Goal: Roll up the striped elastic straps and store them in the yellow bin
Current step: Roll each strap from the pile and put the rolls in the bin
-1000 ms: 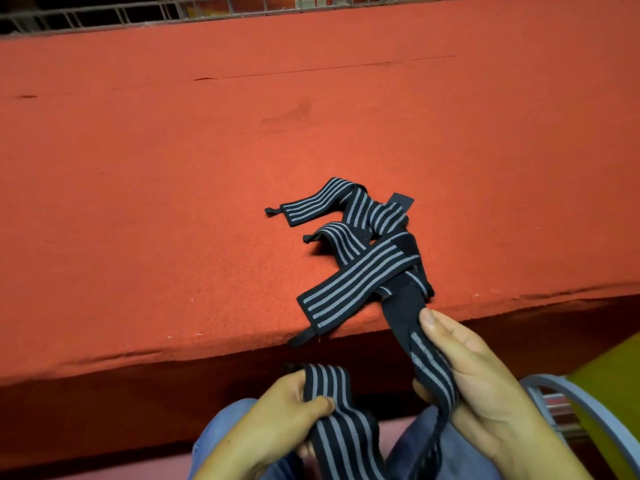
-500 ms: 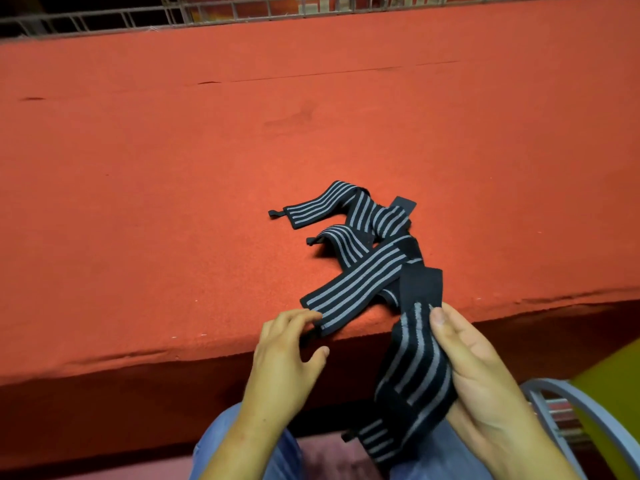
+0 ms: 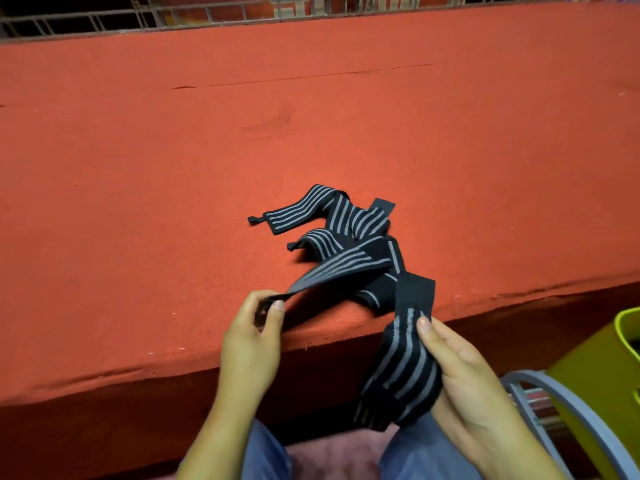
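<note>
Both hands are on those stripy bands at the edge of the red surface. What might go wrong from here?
The left hand pinches only the tip of the lifted strap, which crosses the heap of straps. A pull might drag that heap off the red surface.

The hanging strap in the right hand is unrolled and dangles past the edge. It could slip down beside the yellow bin, not into it.

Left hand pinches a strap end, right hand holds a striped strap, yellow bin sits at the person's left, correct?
No. The head view shows the yellow bin at the person's right, by the right hand. The rest holds.
</note>
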`<state>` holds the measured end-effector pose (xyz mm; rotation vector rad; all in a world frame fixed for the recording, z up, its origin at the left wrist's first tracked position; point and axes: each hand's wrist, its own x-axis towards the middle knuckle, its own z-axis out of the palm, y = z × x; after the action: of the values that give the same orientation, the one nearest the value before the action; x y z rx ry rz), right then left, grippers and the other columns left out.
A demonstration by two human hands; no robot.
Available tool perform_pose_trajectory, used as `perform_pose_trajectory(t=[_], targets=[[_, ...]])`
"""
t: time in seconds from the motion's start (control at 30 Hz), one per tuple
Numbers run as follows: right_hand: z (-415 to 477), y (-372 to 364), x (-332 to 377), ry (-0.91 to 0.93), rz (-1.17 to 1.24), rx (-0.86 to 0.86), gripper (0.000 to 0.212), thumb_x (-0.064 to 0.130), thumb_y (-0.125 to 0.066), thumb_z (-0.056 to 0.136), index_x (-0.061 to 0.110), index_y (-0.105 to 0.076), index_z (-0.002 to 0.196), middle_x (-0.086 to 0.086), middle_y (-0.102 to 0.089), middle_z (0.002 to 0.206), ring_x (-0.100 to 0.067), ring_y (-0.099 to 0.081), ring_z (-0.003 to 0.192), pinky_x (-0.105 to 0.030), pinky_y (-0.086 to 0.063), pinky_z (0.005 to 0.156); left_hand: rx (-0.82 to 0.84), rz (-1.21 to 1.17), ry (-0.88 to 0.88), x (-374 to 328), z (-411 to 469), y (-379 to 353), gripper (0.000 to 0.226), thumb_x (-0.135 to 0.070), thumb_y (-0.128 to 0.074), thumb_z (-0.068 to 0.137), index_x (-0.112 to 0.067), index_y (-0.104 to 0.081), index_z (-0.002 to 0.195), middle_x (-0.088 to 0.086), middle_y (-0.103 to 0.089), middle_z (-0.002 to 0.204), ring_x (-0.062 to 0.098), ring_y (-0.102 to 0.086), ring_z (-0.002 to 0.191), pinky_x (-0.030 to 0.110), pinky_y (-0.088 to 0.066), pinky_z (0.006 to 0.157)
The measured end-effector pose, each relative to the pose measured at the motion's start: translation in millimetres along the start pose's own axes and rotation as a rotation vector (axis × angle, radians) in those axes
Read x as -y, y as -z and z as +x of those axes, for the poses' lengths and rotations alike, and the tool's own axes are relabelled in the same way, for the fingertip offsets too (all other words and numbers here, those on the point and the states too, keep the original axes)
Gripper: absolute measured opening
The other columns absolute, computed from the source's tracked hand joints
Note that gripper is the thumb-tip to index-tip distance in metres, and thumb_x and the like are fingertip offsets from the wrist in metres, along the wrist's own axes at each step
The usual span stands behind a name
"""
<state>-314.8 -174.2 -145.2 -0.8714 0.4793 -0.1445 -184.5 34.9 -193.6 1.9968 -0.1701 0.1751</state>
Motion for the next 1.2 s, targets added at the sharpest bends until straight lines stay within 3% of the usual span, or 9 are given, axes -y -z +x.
perform_pose_trajectory(t=[0.2,0.3,0.4,0.67,0.77,0.87,1.0,1.1,1.2], targets=[[8.6,7.0,-7.1,-0.037,0.046,-0.079,0.031,0.018,-0.047,0.109,0.003,-0.073,0.117,-0.018,-0.079,0.103,-0.021,-0.079,0.085,-0.028,-0.063,0.063,-0.059,-0.128,0.041,-5.3,-3.9,32.0,0.017,-0.019,-0.061,0.103,-0.035,-0.067,0.099,-0.009,-0.074,0.098,0.008,-0.068,0.094,0.035,-0.051,0.090],[12.8,9.2,-11.6,-0.046,0.047,-0.104,0.032,0.019,-0.046,0.110,0.002,-0.069,0.124,-0.019,-0.079,0.109,-0.023,-0.079,0.091,-0.029,-0.064,0.067,-0.098,-0.157,0.027,-8.5,-5.8,39.6,0.004,-0.037,-0.062,0.099,-0.037,-0.065,0.100,-0.004,-0.074,0.098,0.016,-0.069,0.095,0.047,-0.052,0.094],[13.7,8.2,-11.1,-0.047,0.045,-0.099,0.032,0.019,-0.045,0.111,0.004,-0.070,0.125,-0.020,-0.078,0.112,-0.025,-0.080,0.092,-0.031,-0.064,0.065,-0.133,-0.211,-0.014,-17.3,-5.9,44.5,0.018,-0.052,-0.055,0.092,-0.039,-0.064,0.101,0.000,-0.074,0.098,0.025,-0.070,0.098,0.056,-0.054,0.095],[16.4,-2.7,-1.8,-0.018,0.043,-0.092,0.031,0.014,-0.043,0.111,0.004,-0.071,0.122,-0.017,-0.080,0.109,-0.021,-0.080,0.091,-0.027,-0.063,0.064,-0.224,-0.318,-0.066,-35.3,-1.1,56.1,0.012,-0.045,-0.052,0.097,-0.039,-0.061,0.101,-0.012,-0.070,0.093,0.012,-0.066,0.089,0.039,-0.052,0.089],[18.6,-3.2,-1.4,-0.017,0.016,-0.092,0.031,0.014,-0.044,0.111,0.004,-0.070,0.123,-0.019,-0.079,0.112,-0.023,-0.080,0.093,-0.027,-0.064,0.066,-0.244,-0.312,-0.080,-36.7,-2.4,60.6,0.011,-0.033,-0.051,0.106,-0.038,-0.060,0.100,-0.015,-0.067,0.090,0.008,-0.062,0.086,0.030,-0.051,0.085],[20.3,-3.5,-3.3,-0.024,-0.029,-0.082,0.031,0.015,-0.044,0.111,0.005,-0.069,0.126,-0.019,-0.078,0.115,-0.025,-0.079,0.101,-0.032,-0.064,0.078,-0.253,-0.342,-0.054,-39.3,-4.6,62.2,0.020,-0.023,-0.045,0.111,-0.033,-0.058,0.100,-0.013,-0.063,0.089,0.008,-0.057,0.084,0.028,-0.048,0.081],[23.5,-3.2,-4.6,0.039,-0.173,-0.066,0.031,0.018,-0.044,0.112,0.014,-0.069,0.131,-0.010,-0.078,0.122,-0.020,-0.075,0.115,-0.044,-0.051,0.108,-0.265,-0.466,-0.014,-49.1,-4.9,62.3,0.030,-0.021,-0.041,0.112,-0.033,-0.062,0.094,-0.016,-0.062,0.086,0.004,-0.053,0.082,0.030,-0.042,0.082],[30.4,-2.0,-0.4,0.136,-0.401,-0.002,0.030,0.023,-0.048,0.111,0.029,-0.069,0.132,0.003,-0.078,0.125,-0.015,-0.071,0.123,-0.050,-0.045,0.117,-0.211,-0.408,-0.093,-61.2,-4.1,62.2,0.021,-0.026,-0.043,0.111,-0.035,-0.062,0.105,-0.011,-0.068,0.112,0.003,-0.057,0.092,0.026,-0.043,0.090],[47.9,-3.4,7.8,0.208,-0.603,0.133,0.034,0.027,-0.049,0.112,0.038,-0.063,0.140,0.015,-0.070,0.139,-0.007,-0.061,0.135,-0.046,-0.039,0.122,-0.098,-0.479,-0.164,-80.9,4.6,51.8,0.015,-0.029,-0.046,0.108,-0.029,-0.060,0.112,-0.006,-0.061,0.144,0.005,-0.056,0.130,0.017,-0.040,0.107]])
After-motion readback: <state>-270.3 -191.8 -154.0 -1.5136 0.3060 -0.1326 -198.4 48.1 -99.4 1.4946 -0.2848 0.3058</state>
